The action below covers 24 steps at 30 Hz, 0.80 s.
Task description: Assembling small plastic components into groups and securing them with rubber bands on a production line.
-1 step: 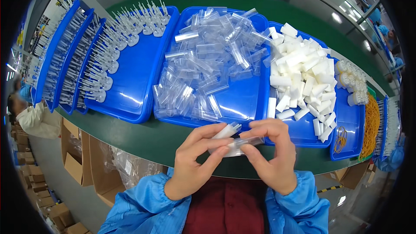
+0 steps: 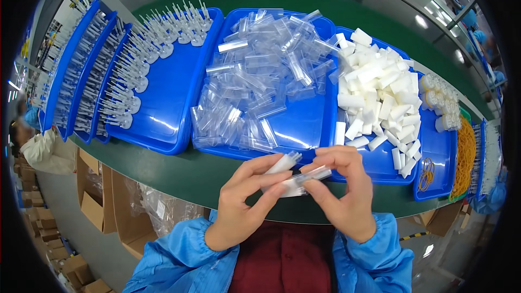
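Observation:
My left hand [image 2: 245, 201] is closed on two pieces. One is a white roll-like piece [image 2: 280, 165] with a clear end, sticking up past my index finger. Below it, a clear plastic sleeve [image 2: 316, 174] with a white piece [image 2: 293, 187] at its left part lies between both hands. My right hand [image 2: 347, 195] pinches the sleeve's right part between thumb and fingers. Whether the white piece is inside the sleeve, I cannot tell. Both hands are over the near table edge, in front of the blue tray [image 2: 296, 133] heaped with clear plastic sleeves [image 2: 266, 70].
White foam blocks [image 2: 380, 89] fill a blue tray at right. Beyond are clear round parts [image 2: 438, 100] and yellow rubber bands [image 2: 465, 157]. Trays of upright clear stemmed parts [image 2: 122, 100] stand left. Cardboard boxes [image 2: 127, 211] sit below the table edge; a person [image 2: 46, 149] is at far left.
My right fingers have shifted slightly on the clear sleeve, and its right end looks narrower and a little raised. My left hand has barely moved.

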Each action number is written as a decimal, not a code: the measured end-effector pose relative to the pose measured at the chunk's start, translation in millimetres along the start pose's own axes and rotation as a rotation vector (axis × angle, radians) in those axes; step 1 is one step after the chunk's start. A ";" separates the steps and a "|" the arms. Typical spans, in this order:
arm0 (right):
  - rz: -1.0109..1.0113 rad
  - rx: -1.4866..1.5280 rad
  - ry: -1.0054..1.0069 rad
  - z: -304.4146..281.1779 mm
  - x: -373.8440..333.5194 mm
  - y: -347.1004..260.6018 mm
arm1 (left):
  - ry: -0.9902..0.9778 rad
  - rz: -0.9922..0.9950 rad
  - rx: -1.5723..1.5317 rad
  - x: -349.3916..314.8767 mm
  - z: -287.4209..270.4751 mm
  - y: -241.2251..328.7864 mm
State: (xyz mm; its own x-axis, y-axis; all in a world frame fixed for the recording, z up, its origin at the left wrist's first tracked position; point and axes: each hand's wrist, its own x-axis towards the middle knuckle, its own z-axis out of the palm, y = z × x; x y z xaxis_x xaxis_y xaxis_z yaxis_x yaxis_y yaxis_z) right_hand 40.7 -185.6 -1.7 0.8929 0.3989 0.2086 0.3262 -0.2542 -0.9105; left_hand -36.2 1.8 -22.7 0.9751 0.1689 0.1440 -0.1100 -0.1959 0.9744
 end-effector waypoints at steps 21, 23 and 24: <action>0.175 0.282 -0.168 -11.5 -12.2 2.9 | -0.087 0.130 -0.477 -9.2 2.0 -17.7; 0.123 0.201 -0.217 -15.2 -8.9 5.4 | -0.093 0.055 -0.460 -5.9 0.1 -7.1; 0.060 0.130 -0.242 -18.1 -7.2 7.7 | -0.094 0.019 -0.451 -3.7 -0.8 -2.9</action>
State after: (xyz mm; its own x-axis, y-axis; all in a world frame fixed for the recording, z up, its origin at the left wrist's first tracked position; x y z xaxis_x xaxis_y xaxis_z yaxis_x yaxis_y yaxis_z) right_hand 42.4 -206.4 -3.7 0.8042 0.5895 0.0756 0.2183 -0.1746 -0.9601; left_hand -39.6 2.5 -25.8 0.9831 0.0766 0.1663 -0.1803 0.2453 0.9525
